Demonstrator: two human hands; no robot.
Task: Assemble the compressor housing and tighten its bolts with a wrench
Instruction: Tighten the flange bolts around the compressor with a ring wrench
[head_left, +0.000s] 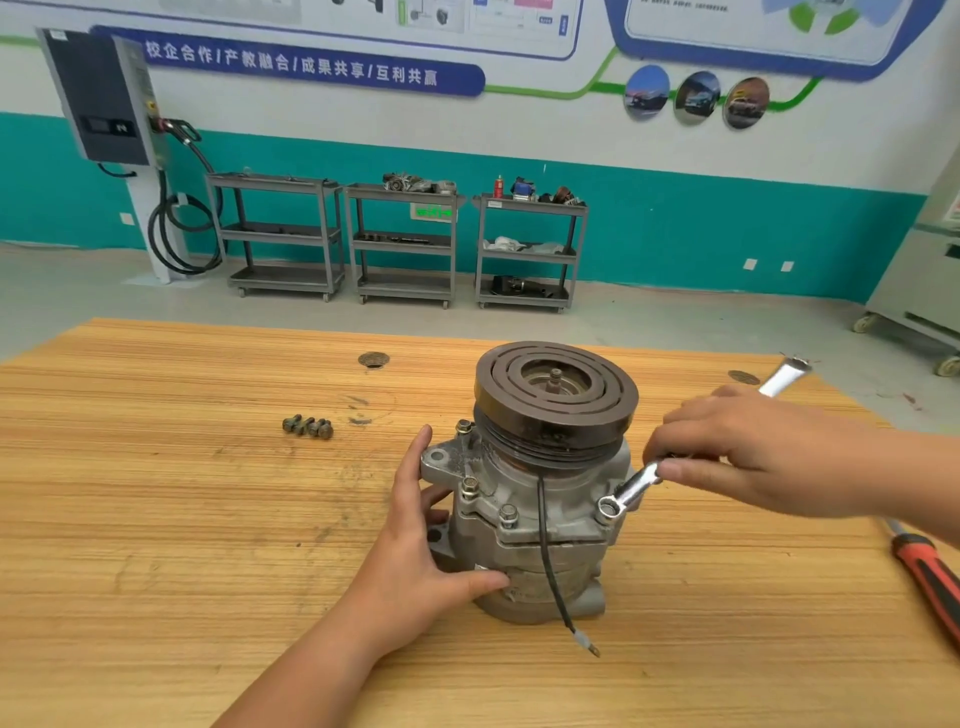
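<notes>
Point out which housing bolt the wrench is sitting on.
The rightmost flange bolt, under the ring end of the wrench in the right hand; the three bolts further left stand bare.

One head-worn camera is looking forward and down across the wooden table (156, 519), sitting close above the compressor (545, 499). It is facing the far wall (675, 218), whose lines are bending, probably from the wide lens.

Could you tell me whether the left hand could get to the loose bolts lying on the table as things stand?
Probably yes: the bolts lie in the open on the table, left of the compressor, with nothing between. The left hand must first let go of the compressor it grips.
</notes>
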